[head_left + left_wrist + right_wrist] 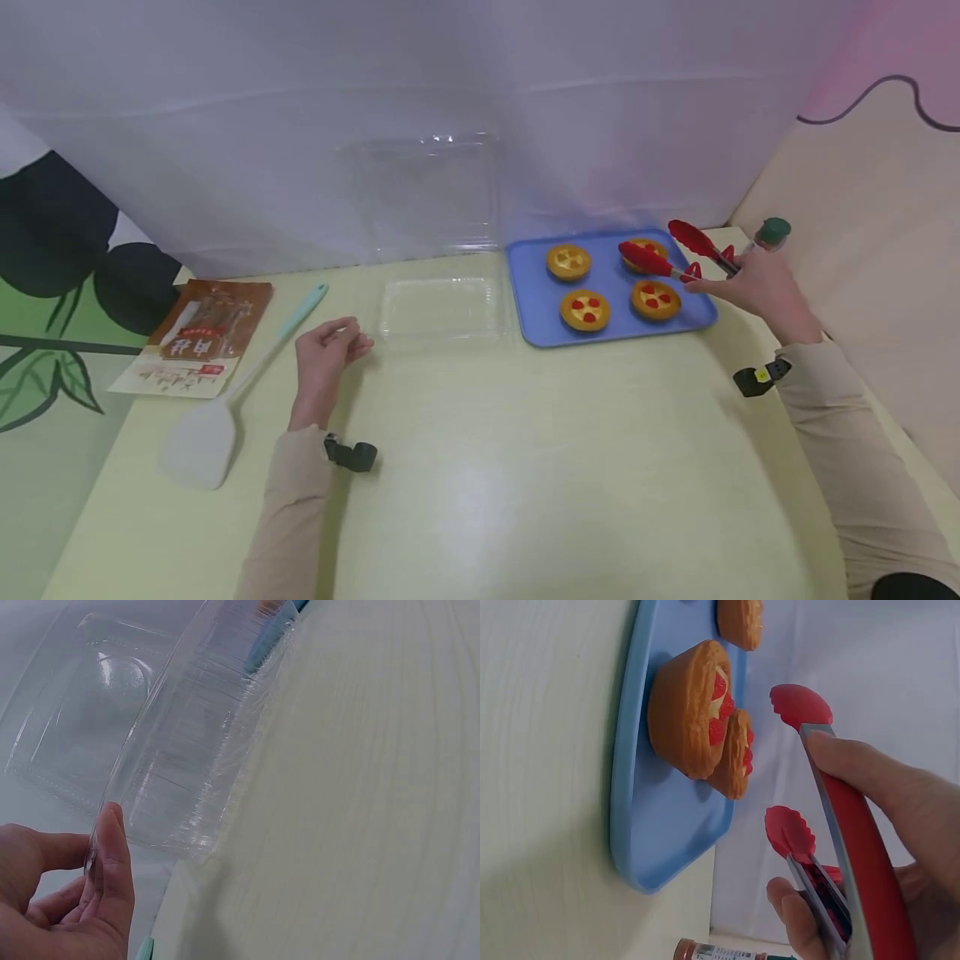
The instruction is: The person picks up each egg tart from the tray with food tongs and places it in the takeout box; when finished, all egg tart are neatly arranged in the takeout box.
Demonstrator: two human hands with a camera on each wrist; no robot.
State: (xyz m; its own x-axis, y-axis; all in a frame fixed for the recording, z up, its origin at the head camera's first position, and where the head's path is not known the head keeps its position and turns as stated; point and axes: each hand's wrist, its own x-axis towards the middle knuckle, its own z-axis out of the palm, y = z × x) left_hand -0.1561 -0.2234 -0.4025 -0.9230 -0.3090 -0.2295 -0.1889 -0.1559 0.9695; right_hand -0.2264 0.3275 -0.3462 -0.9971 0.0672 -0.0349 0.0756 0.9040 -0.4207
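My left hand [327, 354] pinches the rim of a clear plastic clamshell box [180, 750] between thumb and fingers; its lid [435, 196] stands raised against the cloth behind. Red-tipped tongs [855, 847] are in my right hand [765, 287], their two ends spread apart with nothing between them. Below and left of the tongs lies a blue tray [540, 325] bearing several tarts. The front right tart [656, 301] and front left tart [585, 311] have red pieces on top. The tongs partly hide the back right tart [654, 247].
At the left lie a brown and white food packet [210, 333] and a white spatula [198, 442] with a teal handle. A green-capped bottle [772, 233] stands behind my right hand. Cloth [262, 167] hangs along the table's back edge.
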